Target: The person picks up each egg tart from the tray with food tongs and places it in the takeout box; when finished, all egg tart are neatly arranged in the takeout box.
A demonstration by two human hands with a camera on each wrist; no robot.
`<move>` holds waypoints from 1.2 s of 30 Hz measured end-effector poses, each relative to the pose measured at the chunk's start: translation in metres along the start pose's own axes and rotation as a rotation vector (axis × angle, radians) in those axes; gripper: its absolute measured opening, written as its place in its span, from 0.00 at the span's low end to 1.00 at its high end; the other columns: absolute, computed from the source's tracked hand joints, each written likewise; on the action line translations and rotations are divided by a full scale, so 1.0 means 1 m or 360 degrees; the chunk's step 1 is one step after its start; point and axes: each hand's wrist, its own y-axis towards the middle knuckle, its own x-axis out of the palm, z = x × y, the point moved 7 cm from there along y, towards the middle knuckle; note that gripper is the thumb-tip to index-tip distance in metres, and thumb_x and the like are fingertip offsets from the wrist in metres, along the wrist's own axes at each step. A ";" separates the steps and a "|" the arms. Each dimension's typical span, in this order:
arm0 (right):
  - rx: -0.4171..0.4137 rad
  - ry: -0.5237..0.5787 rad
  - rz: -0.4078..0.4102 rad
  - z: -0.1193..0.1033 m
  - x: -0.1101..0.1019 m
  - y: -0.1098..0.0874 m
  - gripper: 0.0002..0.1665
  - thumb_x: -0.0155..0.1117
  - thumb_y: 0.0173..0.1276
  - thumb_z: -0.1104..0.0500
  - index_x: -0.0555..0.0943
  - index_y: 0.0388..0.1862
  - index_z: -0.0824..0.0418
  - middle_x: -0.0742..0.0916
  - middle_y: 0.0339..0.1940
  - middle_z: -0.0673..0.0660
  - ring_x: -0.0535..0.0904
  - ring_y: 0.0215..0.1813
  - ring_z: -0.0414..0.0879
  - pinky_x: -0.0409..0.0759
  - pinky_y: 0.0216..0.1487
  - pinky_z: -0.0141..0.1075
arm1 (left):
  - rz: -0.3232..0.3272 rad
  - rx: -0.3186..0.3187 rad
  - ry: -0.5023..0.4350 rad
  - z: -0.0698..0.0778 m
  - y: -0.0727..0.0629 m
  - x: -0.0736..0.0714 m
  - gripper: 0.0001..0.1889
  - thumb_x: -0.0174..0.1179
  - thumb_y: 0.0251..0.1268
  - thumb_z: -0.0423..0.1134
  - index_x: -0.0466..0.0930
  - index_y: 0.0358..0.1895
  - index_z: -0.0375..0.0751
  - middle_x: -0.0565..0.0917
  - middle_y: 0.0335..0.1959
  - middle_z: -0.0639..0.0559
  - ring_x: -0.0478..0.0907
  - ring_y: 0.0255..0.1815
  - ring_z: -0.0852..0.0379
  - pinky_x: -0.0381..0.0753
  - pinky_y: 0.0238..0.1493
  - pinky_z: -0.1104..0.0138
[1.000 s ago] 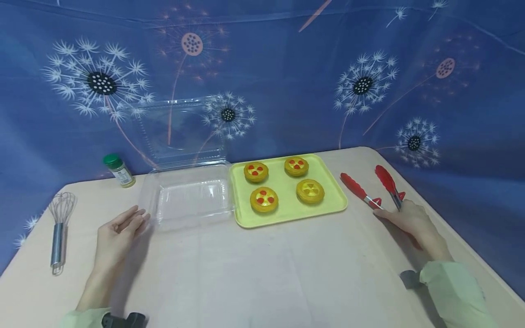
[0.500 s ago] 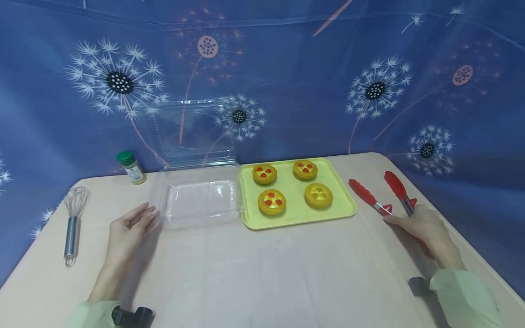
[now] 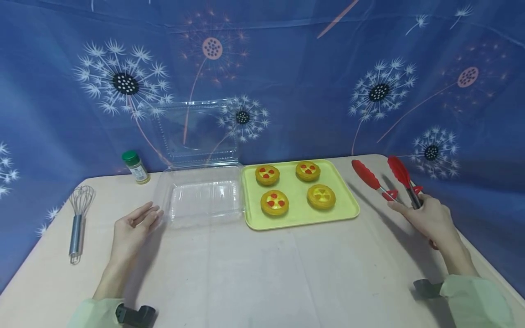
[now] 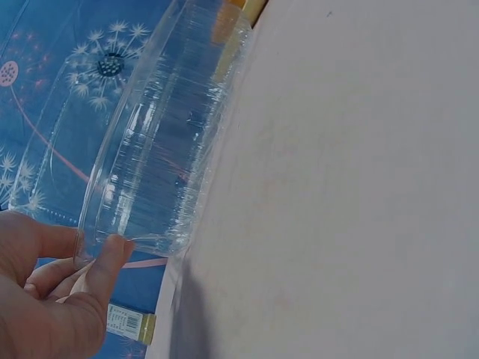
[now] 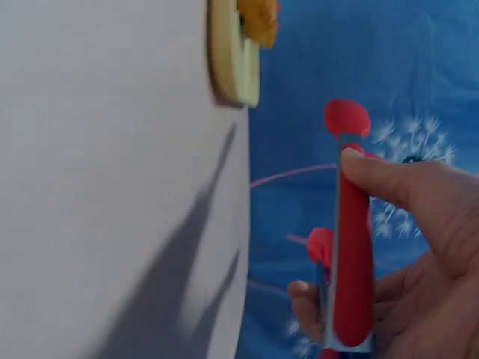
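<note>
My left hand [image 3: 131,232] pinches the near left rim of a clear plastic clamshell container [image 4: 165,149], its lid raised against the backdrop. In the right wrist view, a pair of red-tipped tongs [image 5: 353,262] is held in my right hand [image 5: 441,239], thumb along one red handle and fingers around the other side. The tongs' arms are spread, and their red heads [image 3: 366,174] are up off the table at the right, beside a yellow tray [image 3: 293,193]. On that tray sit several egg tarts [image 3: 275,202]; three carry red pieces, while one tart [image 3: 321,197] is plain yellow.
A whisk [image 3: 76,228] lies at the far left of the table. Behind it, near the back edge, stands a small green-capped seasoning bottle [image 3: 136,167]. A blue dandelion-print cloth [image 3: 303,91] hangs close along the back and sides.
My right hand has lifted the tongs off the table, and their shadow now falls apart from them. The left hand stays at the container's rim. The head view has shifted slightly.
</note>
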 end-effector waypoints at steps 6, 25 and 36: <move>-0.0151 0.0056 0.0081 -0.031 -0.002 -0.003 0.44 0.57 0.62 0.26 0.68 0.48 0.67 0.73 0.27 0.57 0.66 0.24 0.48 0.65 0.13 0.38 | 0.0002 -0.0001 -0.0008 -0.002 -0.001 -0.001 0.28 0.50 0.74 0.29 0.54 0.71 0.21 0.83 0.33 0.74 0.81 0.39 0.77 0.82 0.48 0.82; -0.0476 -0.0066 -0.0036 -0.093 0.022 0.007 0.40 0.64 0.61 0.31 0.72 0.46 0.67 0.69 0.23 0.54 0.64 0.24 0.46 0.61 0.18 0.34 | 0.0044 -0.0019 0.0082 -0.004 -0.001 -0.001 0.26 0.49 0.74 0.28 0.57 0.71 0.22 0.82 0.33 0.74 0.81 0.39 0.76 0.82 0.51 0.80; -0.0591 -0.0123 -0.0109 -0.121 0.025 0.016 0.33 0.67 0.60 0.34 0.71 0.29 0.63 0.69 0.16 0.51 0.64 0.20 0.46 0.61 0.18 0.34 | 0.0050 -0.0005 0.0166 0.000 -0.002 -0.003 0.26 0.50 0.74 0.29 0.58 0.71 0.24 0.83 0.38 0.71 0.81 0.39 0.77 0.82 0.51 0.79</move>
